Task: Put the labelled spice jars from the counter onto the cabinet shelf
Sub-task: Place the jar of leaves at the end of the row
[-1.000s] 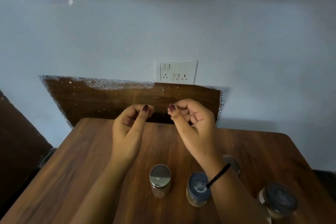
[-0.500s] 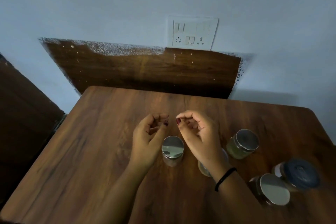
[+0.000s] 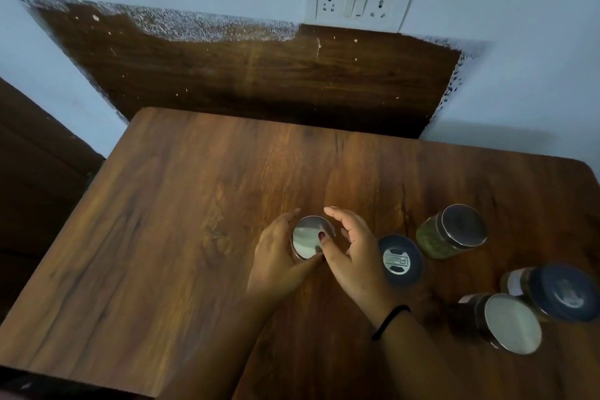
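Nearest me on the counter (image 3: 162,237), my left hand (image 3: 279,256) wraps the jar (image 3: 308,237) from its left. My right hand (image 3: 354,256) arches half-wide on its right, thumb on the lid; I cannot tell whether it grips. Upright between both hands, the jar should lift straight up, left hand leading. Four other jars (image 3: 451,230) stand off to the right.

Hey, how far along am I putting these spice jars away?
Nothing looks shelved; no shelf is in view. In hand: the left hand grips the silver-lidded jar on the table, the right hand resting its thumb on the lid. Left: that jar and the four other jars to its right.
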